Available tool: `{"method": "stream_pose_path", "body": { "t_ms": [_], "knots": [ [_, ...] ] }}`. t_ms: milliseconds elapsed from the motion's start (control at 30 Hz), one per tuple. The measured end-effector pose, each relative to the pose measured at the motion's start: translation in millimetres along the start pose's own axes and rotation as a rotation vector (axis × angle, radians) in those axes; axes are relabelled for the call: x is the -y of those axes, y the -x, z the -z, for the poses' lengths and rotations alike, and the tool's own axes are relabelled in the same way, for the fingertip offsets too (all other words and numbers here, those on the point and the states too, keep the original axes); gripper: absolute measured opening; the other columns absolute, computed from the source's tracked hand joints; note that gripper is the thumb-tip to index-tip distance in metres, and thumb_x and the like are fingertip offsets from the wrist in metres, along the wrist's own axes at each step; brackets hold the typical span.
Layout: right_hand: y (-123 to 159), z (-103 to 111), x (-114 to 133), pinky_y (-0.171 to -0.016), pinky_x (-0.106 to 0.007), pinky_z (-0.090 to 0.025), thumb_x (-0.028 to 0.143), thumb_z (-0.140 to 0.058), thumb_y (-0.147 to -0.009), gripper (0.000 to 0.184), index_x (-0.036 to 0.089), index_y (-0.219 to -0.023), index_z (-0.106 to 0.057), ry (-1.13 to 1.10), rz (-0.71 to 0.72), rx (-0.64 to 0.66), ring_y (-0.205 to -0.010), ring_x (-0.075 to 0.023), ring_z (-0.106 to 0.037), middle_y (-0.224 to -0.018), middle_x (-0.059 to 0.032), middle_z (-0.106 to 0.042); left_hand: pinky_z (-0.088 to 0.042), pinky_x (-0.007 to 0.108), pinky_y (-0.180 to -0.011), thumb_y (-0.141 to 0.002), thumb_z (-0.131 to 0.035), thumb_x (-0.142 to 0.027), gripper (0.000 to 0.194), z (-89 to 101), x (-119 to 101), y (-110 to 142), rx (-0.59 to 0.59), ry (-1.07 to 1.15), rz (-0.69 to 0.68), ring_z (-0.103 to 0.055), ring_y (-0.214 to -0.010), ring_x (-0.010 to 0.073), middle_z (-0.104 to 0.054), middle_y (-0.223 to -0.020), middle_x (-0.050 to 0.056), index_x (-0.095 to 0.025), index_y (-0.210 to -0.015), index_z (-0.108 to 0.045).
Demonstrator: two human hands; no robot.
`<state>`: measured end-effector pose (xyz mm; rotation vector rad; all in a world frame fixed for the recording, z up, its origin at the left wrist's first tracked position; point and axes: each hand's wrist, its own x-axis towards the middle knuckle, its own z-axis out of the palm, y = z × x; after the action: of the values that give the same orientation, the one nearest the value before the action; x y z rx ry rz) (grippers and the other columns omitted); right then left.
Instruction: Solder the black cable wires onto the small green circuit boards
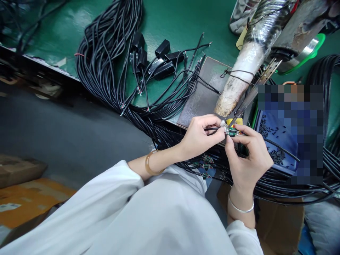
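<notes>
My left hand [203, 136] is closed in a pinch on the end of a black cable [211, 129], close to its stripped wires. Between thumb and fingers my right hand [245, 148] grips a small green circuit board [232, 132] with wires at both ends. The tip of a soldering iron [243, 104] comes down from above and meets the work at the board's left end or just over it; exact contact is hard to see. A yellow sponge-like piece [235, 122] sits right behind the board. Under the nozzle of a fume duct [230, 94], both hands nearly touch each other.
A large bundle of black cables [106, 53] and several black plastic housings [163, 67] lie on the green table [186, 17]. At right, a blue tray [277, 138] holds small black parts. More wired boards [207, 162] hang at the table's edge. Part of the right side is pixelated.
</notes>
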<state>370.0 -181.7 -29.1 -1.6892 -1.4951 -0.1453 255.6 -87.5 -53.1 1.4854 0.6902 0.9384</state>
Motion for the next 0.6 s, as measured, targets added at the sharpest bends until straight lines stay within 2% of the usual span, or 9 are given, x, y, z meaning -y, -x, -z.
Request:
{"method": "stream_pose_path", "body": {
  "t_ms": [200,433,600],
  "knots": [
    [-0.1,0.2,1.6,-0.091,-0.036,-0.059,0.012,-0.071,-0.084,0.011,0.020,-0.085,-0.064,-0.030,0.001,-0.022,-0.099,-0.0188,-0.072,-0.104,-0.0041,-0.074,-0.029,0.015,-0.045,-0.081,-0.062,-0.016,0.015,0.7,-2.7,-0.9,-0.004,0.004,-0.049,-0.035,-0.053,0.0025,-0.047,-0.066,-0.003,-0.012,-0.066,-0.057],
    [1.4,-0.8,-0.3,-0.090,-0.035,-0.059,0.010,-0.071,-0.083,0.013,0.020,-0.086,-0.064,-0.023,-0.001,-0.015,-0.099,-0.0182,-0.072,-0.103,-0.0033,-0.074,-0.031,0.015,-0.047,-0.083,-0.062,-0.018,0.016,-1.7,0.2,2.0,-0.012,0.017,-0.015,-0.038,-0.055,0.0032,-0.049,-0.067,-0.003,-0.013,-0.069,-0.058],
    [-0.9,-2.1,0.7,-0.090,-0.036,-0.060,0.012,-0.072,-0.083,0.012,0.020,-0.085,-0.064,-0.005,0.002,-0.040,-0.098,-0.0185,-0.072,-0.103,-0.0036,-0.074,-0.031,0.015,-0.046,-0.082,-0.062,-0.016,0.014,-1.7,-1.2,0.7,-0.026,-0.013,-0.081,-0.036,-0.053,0.0027,-0.049,-0.066,-0.003,-0.013,-0.069,-0.059]
  ]
}}
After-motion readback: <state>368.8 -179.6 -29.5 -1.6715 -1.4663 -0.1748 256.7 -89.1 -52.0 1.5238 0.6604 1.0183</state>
